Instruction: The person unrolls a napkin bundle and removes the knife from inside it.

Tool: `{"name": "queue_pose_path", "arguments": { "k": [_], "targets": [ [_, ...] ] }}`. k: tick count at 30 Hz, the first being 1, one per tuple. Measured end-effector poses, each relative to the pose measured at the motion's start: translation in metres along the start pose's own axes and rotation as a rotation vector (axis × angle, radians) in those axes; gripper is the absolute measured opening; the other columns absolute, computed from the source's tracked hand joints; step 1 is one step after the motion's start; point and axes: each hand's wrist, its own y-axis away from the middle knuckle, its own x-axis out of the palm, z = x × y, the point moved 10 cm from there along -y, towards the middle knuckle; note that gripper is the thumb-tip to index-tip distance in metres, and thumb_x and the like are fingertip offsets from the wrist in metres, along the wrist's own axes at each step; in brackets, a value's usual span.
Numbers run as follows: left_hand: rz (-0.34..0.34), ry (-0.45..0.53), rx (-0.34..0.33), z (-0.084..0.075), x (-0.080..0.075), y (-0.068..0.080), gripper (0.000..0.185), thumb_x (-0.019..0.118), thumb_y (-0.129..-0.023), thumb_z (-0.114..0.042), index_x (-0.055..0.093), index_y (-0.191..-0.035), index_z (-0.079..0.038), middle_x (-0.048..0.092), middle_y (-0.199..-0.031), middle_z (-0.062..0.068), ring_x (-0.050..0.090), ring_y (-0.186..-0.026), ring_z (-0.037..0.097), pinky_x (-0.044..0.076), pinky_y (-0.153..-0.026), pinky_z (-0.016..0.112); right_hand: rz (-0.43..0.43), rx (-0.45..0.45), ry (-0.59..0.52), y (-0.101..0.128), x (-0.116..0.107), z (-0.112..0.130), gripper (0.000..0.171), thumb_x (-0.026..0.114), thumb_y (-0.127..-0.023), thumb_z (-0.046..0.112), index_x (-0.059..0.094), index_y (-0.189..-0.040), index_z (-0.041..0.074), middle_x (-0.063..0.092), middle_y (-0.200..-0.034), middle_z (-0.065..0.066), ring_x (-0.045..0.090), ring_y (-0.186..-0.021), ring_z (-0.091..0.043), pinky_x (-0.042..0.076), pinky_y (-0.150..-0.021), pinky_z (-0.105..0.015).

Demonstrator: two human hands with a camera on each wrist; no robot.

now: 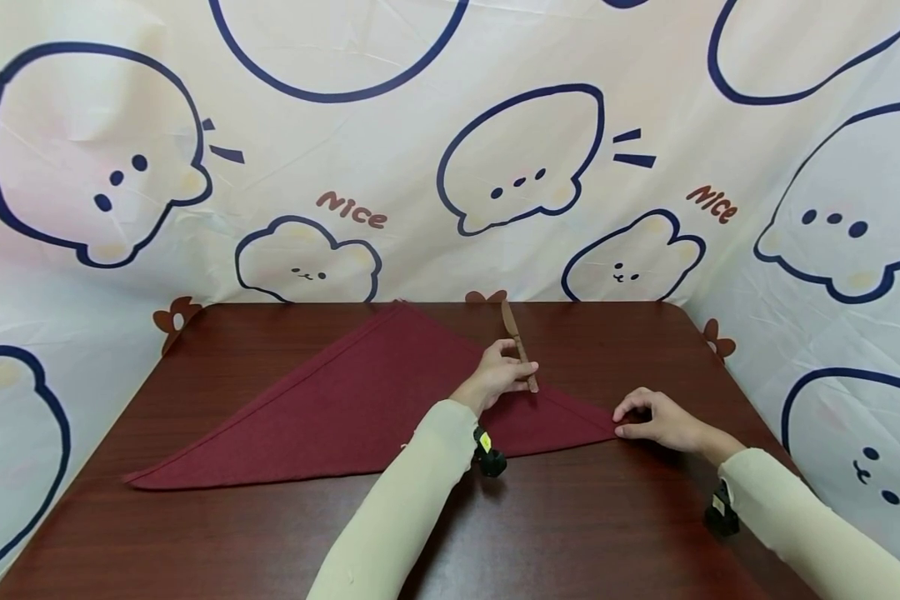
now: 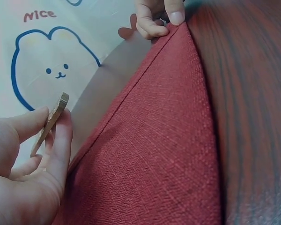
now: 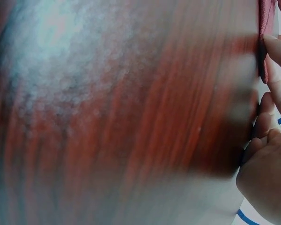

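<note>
Lying flat near the middle of the dark wooden table (image 1: 607, 533), a maroon cloth napkin (image 1: 360, 408) is seen folded into a wide triangle, its apex toward 12 o'clock at the table's far edge and its long edge running from a left tip at about 8 o'clock to a right tip at 3 o'clock. The right tip is pinched by the right hand (image 1: 656, 421), thumb and fingertips closed on the hemmed corner; in the left wrist view the same corner is seen under those fingertips (image 2: 154, 28). A wooden knife (image 1: 520, 346) is held by the left hand (image 1: 495, 377), fingers curled narrowly about its handle end, with the blade pointing toward 12 o'clock across the napkin's right slope; whether the blade rests on the fabric cannot be told. In the right wrist view little beyond blurred tabletop and a sliver of cloth is shown.

The first diagonal fold is judged complete, the hem lines meeting cleanly. No further folds are visible, and the knife is not yet wrapped or enclosed, so most of the folding is judged to remain. A cartoon-printed backdrop (image 1: 525, 167) is hung behind the table, from 9 through 3 o'clock.
</note>
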Motion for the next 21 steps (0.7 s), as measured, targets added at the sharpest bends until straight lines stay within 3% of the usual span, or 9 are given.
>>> {"name": "queue_pose_path", "arguments": {
  "k": [4, 12, 21],
  "targets": [
    [0.008, 0.009, 0.002, -0.0011, -0.0004, -0.0005, 0.069, 0.068, -0.095, -0.003, 0.032, -0.154, -0.006, 0.059, -0.131, 0.025, 0.069, -0.111, 0.032, 0.060, -0.091, 0.040, -0.001, 0.000, -0.006, -0.0002, -0.0001, -0.0001, 0.010, 0.079, -0.088, 0.017, 0.075, -0.096, 0.012, 0.062, -0.102, -0.003, 0.049, -0.095, -0.004, 0.041, -0.082, -0.023],
    [0.021, 0.032, -0.008, 0.0002, -0.0008, -0.0019, 0.067, 0.062, -0.098, -0.001, 0.030, -0.156, -0.008, 0.061, -0.133, 0.024, 0.069, -0.111, 0.028, 0.058, -0.096, 0.042, 0.005, 0.005, -0.012, -0.0005, 0.0001, -0.0002, 0.010, 0.079, -0.088, 0.017, 0.074, -0.096, 0.012, 0.062, -0.103, -0.004, 0.049, -0.095, -0.007, 0.041, -0.081, -0.024],
    [0.043, 0.061, -0.013, -0.0011, 0.0023, -0.0015, 0.070, 0.060, -0.099, 0.000, 0.025, -0.159, -0.007, 0.061, -0.134, 0.025, 0.066, -0.121, 0.034, 0.056, -0.098, 0.044, 0.001, -0.004, -0.001, 0.0004, -0.0008, 0.0021, 0.010, 0.079, -0.088, 0.016, 0.074, -0.095, 0.012, 0.063, -0.102, -0.003, 0.049, -0.095, -0.004, 0.041, -0.083, -0.023]
  ]
}}
